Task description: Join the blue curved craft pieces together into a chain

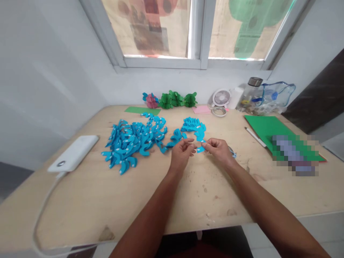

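Observation:
My right hand [217, 149] pinches a curved blue paper piece [200, 149] between thumb and forefinger. Just left of that piece is my left hand [183, 153], its fingers bent and slightly apart, with nothing visible in them. Beyond the hands lies a row of overlapping blue paper arcs [191, 123], and more blue arcs [176, 136] sit beside my left fingers. A large heap of similar blue paper arcs [131, 138], many bearing small white patches, spreads to the left. Part of a small blue-and-grey object [232, 152] shows behind my right wrist.
White power bank [77, 152] with a cable at left. Along the wall stand green paper figures [176, 99], a pink-and-blue paper figure [152, 100], a small white fan [221, 97] and a bottle [249, 94]. Green sheets [263, 127] and a white pen [255, 137] lie at right.

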### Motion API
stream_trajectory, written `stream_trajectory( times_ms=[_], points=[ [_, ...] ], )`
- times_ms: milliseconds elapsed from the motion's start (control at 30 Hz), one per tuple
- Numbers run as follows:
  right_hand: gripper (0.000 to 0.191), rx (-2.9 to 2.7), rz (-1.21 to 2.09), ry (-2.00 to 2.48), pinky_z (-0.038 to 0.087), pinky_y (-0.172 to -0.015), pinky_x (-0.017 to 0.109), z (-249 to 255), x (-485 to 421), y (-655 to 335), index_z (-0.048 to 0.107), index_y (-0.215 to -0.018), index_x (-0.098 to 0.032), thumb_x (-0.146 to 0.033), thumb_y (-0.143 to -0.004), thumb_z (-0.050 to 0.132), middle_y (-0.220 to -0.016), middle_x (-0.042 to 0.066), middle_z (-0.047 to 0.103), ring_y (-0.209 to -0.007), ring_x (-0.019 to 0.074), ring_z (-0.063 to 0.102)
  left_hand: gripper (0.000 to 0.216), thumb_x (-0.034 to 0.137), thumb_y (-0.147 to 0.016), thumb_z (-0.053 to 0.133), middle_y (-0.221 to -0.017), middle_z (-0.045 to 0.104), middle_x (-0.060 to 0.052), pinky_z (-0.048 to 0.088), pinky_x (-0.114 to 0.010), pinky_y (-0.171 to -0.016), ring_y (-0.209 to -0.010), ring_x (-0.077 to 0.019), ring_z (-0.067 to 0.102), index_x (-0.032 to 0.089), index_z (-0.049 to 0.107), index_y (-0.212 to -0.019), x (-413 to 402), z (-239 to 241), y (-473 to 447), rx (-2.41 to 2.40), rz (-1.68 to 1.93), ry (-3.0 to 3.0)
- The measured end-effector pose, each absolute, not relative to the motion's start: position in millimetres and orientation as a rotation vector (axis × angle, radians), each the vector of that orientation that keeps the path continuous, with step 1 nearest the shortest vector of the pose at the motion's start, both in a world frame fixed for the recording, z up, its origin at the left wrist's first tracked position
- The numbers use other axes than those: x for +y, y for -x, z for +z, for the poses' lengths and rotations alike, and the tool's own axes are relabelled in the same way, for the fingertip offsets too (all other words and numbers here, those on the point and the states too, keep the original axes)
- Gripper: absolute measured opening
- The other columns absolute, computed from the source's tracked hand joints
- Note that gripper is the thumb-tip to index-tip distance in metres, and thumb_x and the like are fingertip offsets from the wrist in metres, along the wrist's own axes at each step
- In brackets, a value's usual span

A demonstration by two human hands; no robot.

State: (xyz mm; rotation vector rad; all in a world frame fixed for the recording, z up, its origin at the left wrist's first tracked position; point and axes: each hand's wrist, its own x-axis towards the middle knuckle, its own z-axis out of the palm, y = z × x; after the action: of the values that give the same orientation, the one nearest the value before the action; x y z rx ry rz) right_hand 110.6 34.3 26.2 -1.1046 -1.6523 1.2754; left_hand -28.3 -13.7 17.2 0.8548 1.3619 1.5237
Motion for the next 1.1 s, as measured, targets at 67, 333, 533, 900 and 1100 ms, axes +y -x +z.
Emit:
stream_trajectory(
  times_ms=[67, 333, 533, 900, 1100],
  points=[
    [0.035, -1.685, 1.219, 1.102, 0.025, -0.045, 0.022, 23.1, 34.9, -110.1, 0.050, -0.053, -0.016, -0.045, -0.068, 0.062, -0.047, -0.005, 0.042, -0.046, 0.0070, 0.033, 0.031, 0.029, -0.064, 0.064, -0.070, 0.067, -0.004, 0.045, -0.023, -0.054, -0.059, -0.0128, 0.061, 0.013, 0.063, -0.091, -13.2, 16.7, 28.5, 1.358, 1.542, -0.861],
    [0.029, -2.010, 0.807, 1.140, 0.024, -0.046, 0.021, 19.0, 25.7, -104.1, 0.045, -0.053, -0.018, -0.035, -0.074, 0.057, -0.048, -0.004, 0.042, -0.046, 0.0078, 0.035, 0.032, 0.028, -0.065, 0.065, -0.084, 0.069, -0.007, 0.048, -0.025, -0.061, -0.077, -0.0173, 0.064, 0.014, 0.066, -0.094, -10.2, 6.4, 28.7, 1.445, 1.613, -1.021],
    [0.024, -2.160, 0.520, 1.085, 0.027, -0.050, 0.021, 23.0, 18.1, -100.1, 0.046, -0.053, -0.018, -0.025, -0.075, 0.054, -0.050, -0.003, 0.048, -0.048, 0.0083, 0.040, 0.023, 0.025, -0.065, 0.065, -0.076, 0.069, -0.006, 0.048, -0.025, -0.061, -0.071, -0.0170, 0.063, 0.013, 0.067, -0.085, -11.8, 9.3, 28.5, 1.593, 1.596, -1.187],
    [0.023, -2.216, 0.461, 1.031, 0.029, -0.052, 0.021, 20.2, 17.1, -99.4, 0.046, -0.053, -0.018, -0.021, -0.074, 0.054, -0.052, -0.002, 0.050, -0.050, 0.0089, 0.043, 0.016, 0.023, -0.065, 0.063, -0.074, 0.069, -0.004, 0.047, -0.026, -0.061, -0.070, -0.0169, 0.063, 0.015, 0.066, -0.078, -14.2, 14.7, 27.3, 1.627, 1.563, -1.182],
    [0.022, -2.262, 0.337, 0.976, 0.031, -0.056, 0.022, 17.3, 16.4, -98.5, 0.046, -0.054, -0.018, -0.018, -0.075, 0.053, -0.056, -0.001, 0.053, -0.055, 0.0106, 0.046, 0.014, 0.022, -0.058, 0.068, -0.066, 0.065, -0.001, 0.047, -0.026, -0.062, -0.064, -0.0147, 0.060, 0.015, 0.062, -0.068, -13.7, 19.1, 26.5, 1.538, 1.578, -1.015]
  ],
)
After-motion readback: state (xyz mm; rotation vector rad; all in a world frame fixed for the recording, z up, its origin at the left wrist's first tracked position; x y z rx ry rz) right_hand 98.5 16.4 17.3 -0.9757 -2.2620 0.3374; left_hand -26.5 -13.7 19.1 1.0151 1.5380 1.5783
